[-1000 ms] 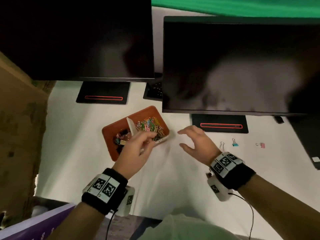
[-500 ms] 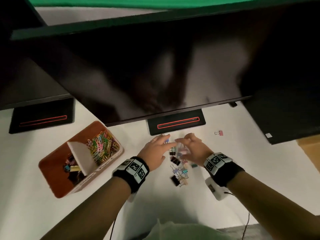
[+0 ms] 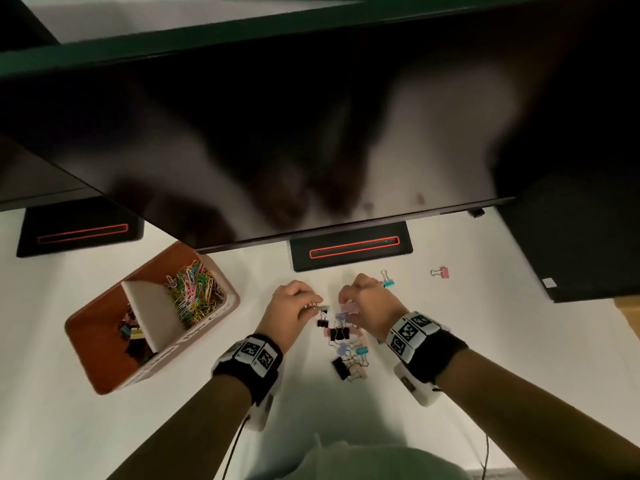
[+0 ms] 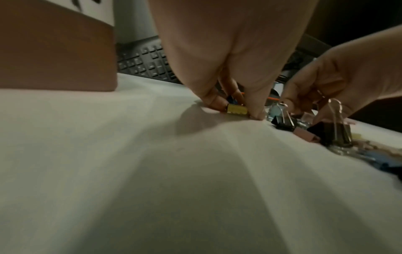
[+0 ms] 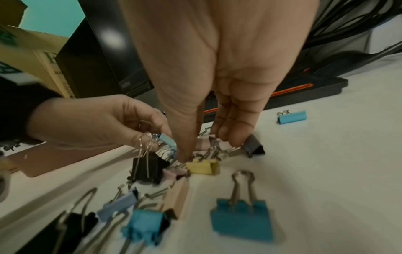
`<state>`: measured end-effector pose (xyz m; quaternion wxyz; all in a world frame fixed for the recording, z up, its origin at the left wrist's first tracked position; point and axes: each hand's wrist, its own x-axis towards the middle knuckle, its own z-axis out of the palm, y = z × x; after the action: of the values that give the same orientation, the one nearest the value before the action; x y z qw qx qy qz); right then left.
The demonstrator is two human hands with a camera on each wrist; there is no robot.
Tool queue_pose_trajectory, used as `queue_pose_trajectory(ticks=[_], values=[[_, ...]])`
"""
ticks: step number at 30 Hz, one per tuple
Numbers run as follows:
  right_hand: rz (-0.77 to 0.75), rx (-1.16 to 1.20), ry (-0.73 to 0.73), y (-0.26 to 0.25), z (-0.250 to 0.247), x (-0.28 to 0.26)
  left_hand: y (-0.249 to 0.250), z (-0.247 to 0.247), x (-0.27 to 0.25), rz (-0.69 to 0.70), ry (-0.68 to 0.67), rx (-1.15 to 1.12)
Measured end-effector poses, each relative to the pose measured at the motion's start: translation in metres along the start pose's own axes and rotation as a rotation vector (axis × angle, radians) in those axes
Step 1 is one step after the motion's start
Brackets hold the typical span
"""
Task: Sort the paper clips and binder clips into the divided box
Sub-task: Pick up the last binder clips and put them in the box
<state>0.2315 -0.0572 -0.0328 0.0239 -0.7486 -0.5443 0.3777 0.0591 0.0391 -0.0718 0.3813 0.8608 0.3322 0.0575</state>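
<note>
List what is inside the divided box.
In the box, the far compartment holds coloured paper clips; the near one holds binder clips. The white divider covers part of the binder clips, so they cannot be counted.

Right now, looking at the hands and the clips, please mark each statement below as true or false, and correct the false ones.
1. The paper clips lie in the box's compartment nearer the monitor. True.
2. The left hand rests inside the divided box. False: it is over the white table, at the pile of binder clips.
3. The right hand has its fingers curled down onto binder clips. True.
4. A pink binder clip lies alone, to the right of both hands. True.
5. All binder clips are already in the box. False: many still lie on the table.
6. Both hands are flat and open. False: both pinch clips.
</note>
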Motion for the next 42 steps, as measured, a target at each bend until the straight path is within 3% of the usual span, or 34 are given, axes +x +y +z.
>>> queue_pose_trajectory(ticks=[10,14,18,24,33,39,42], values=[[0.054,0.139,-0.009,0.005,-0.006,-0.003,-0.004,-0.009,-0.013,-0.230,0.115,-0.231],[-0.023,0.152,0.053,0.001,-0.008,-0.011,-0.006,-0.016,-0.020,-0.275,0.117,-0.298],[-0.143,0.061,0.014,-0.022,0.000,-0.013,-0.011,-0.023,-0.028,-0.314,0.151,-0.373],[-0.161,-0.095,-0.052,-0.050,0.024,0.008,-0.011,-0.035,-0.043,-0.319,0.176,-0.460],[-0.093,-0.007,-0.077,-0.059,0.028,0.011,0.005,-0.066,-0.077,-0.246,0.193,-0.531],[-0.011,0.017,-0.071,-0.067,0.021,0.011,-0.004,-0.104,-0.102,-0.230,0.303,-0.541],[-0.058,0.047,-0.051,-0.083,0.012,0.009,-0.008,-0.124,-0.114,-0.217,0.338,-0.506]])
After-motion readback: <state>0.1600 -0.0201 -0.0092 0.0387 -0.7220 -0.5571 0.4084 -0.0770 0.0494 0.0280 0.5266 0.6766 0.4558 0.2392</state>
